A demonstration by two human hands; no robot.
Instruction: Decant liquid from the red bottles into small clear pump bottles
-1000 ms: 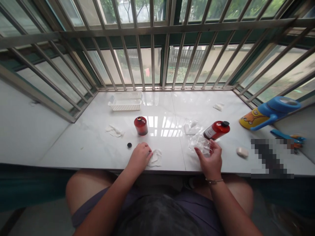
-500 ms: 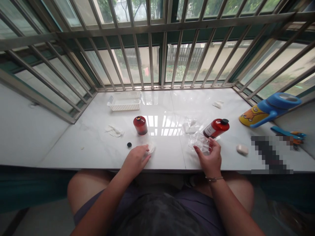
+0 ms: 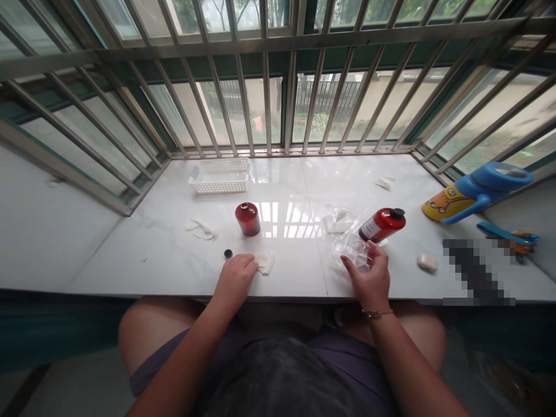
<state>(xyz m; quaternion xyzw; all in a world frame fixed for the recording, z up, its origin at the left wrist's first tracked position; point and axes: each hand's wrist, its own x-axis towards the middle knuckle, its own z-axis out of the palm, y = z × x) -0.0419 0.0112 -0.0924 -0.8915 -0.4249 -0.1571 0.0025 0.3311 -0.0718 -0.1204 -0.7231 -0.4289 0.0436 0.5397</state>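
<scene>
The person's left hand (image 3: pixel 237 278) lay palm down, its fingertips at the left edge of a crumpled sheet of thin white tissue (image 3: pixel 266 263); whether they pinched it or only rested there, I could not tell — the back of the hand hid the underside. Just beyond the knuckles, a little to the left, sat a small round black cap (image 3: pixel 228 253). Farther out from that grip stood an uncapped bottle of translucent red plastic or glass (image 3: pixel 247 221), with a second crumpled white tissue (image 3: pixel 202 229) to its left and a white perforated plastic basket (image 3: pixel 222 180) beyond both.

The right hand (image 3: pixel 368 275) was curved, thumb and fingers parted, with a clear, crinkled plastic piece (image 3: pixel 353 252) between and ahead of them; how firmly it was clasped could not be told. Just past the fingertips was a red bottle with a white label and black cap (image 3: pixel 383 225), and ahead to the left lay a white packet in clear film (image 3: pixel 339 222). To the right of this hand rested a rounded off-white block (image 3: pixel 428 263) — well beyond it, farther right, a blue-and-yellow handled flask (image 3: pixel 475 194).
</scene>
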